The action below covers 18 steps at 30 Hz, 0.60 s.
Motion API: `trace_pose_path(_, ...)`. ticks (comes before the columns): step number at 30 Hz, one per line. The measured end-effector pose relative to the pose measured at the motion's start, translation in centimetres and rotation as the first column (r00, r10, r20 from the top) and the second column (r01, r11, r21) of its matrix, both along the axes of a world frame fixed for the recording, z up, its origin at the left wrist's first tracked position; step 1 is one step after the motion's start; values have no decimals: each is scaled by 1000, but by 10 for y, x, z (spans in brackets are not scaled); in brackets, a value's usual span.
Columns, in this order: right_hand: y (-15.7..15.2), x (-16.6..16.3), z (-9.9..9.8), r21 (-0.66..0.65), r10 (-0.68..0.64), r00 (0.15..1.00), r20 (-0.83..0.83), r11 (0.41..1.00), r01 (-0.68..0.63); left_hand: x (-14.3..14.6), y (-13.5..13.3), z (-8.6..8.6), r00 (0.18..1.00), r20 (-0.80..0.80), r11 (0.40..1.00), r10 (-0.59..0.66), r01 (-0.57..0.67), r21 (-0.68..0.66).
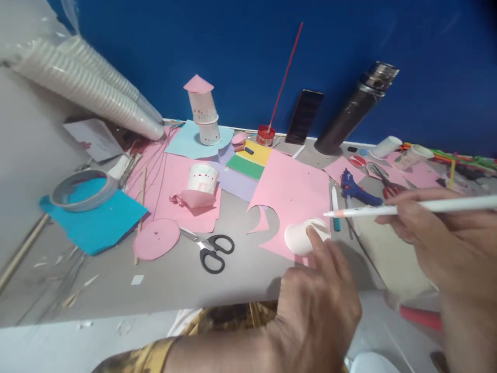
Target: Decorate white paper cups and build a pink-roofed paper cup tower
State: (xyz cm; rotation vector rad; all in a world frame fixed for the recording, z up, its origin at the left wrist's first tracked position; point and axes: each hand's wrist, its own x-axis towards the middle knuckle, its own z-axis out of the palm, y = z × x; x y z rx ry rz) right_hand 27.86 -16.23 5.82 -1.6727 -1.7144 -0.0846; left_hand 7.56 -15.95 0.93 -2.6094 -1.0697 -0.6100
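A white paper cup [297,238] lies on its side on a sheet of pink paper [295,181], which has a round piece cut out of its edge. My left hand [320,300] holds the cup down, the index finger pressed on its side and the other fingers curled by its right end. Between the fingers of my right hand [430,233] is a white marker [373,211]. Its pinkish tip points left, close above the cup's right end; I cannot tell whether it touches. Black-handled scissors [212,251] lie left of the cup, beside a pink paper disc [157,239].
A two-cup tower with a pink cone roof [204,109] stands at the back. Nearby are a decorated cup [202,178], a phone [305,116], a dark cylinder [353,111], a blue glue gun [359,189], a tape roll [83,202] and stacked cups [93,88].
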Motion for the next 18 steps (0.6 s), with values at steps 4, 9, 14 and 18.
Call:
trace_pose_path(4,61,-38,27,-126,138,989,-44,982,-143,0,4,1,999,45,999,8,-7,-37)
trace_pose_path(9,87,-51,17,-321,285,953,-105,897,-304,-1,4,2,1000,7,996,-24,25,-89)
trace_pose_path(14,83,-60,2,-434,242,946,-216,844,-315,-7,4,9,993,-78,985,-83,71,-156)
trace_pose_path(18,83,-63,-5,-486,253,936,-244,804,-344,-8,5,11,989,-110,985,-94,76,-157)
